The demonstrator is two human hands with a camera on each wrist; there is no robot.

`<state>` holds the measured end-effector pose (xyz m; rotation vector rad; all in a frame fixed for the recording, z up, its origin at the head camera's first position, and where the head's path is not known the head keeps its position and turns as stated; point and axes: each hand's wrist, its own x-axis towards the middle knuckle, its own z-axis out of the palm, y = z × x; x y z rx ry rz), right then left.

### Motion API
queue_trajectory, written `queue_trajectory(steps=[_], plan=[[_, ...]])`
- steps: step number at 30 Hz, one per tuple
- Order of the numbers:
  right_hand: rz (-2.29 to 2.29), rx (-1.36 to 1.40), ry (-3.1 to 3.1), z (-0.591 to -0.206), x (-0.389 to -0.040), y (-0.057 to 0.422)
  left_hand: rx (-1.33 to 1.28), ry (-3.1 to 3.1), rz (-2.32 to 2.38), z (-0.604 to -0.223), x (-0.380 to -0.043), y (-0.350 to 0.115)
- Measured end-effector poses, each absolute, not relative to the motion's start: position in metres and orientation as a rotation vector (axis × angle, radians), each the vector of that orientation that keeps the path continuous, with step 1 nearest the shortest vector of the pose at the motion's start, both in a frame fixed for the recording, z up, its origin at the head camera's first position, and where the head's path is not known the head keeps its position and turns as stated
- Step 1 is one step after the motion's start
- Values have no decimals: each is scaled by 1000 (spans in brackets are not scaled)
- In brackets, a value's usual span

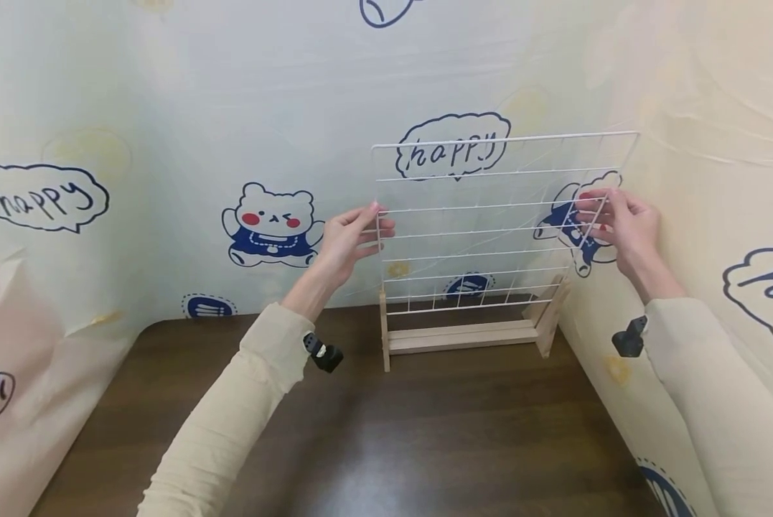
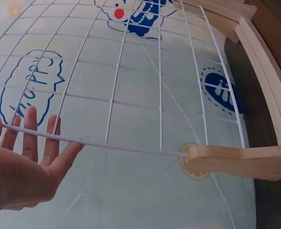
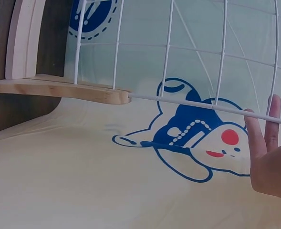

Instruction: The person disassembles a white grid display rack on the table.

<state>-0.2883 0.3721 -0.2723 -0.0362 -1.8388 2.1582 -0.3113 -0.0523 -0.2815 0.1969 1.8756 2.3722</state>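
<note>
A white wire grid panel (image 1: 509, 139) stands upright in a light wooden stand (image 1: 464, 336) near the back of the table. My left hand (image 1: 344, 240) holds the panel's left edge, thumb in front and fingers reaching behind the wires. On the other side, my right hand (image 1: 633, 230) grips the right edge at about the same height. In the left wrist view, the edge wire (image 2: 130, 148) runs down into a wooden side piece (image 2: 235, 160). A matching side piece (image 3: 83, 89) takes the panel's other edge in the right wrist view.
A dark brown wooden table (image 1: 386, 431) lies under the stand. Pale sheeting (image 1: 263, 108) with printed bears and "happy" bubbles hangs behind the table and along both sides, close to the stand's right end.
</note>
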Motion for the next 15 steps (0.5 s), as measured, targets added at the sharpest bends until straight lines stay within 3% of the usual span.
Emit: queue_trajectory(steps=[15], plan=[[2202,-33,-1764,-255,-288,371,237,1901,2337,-263,-310,-54]])
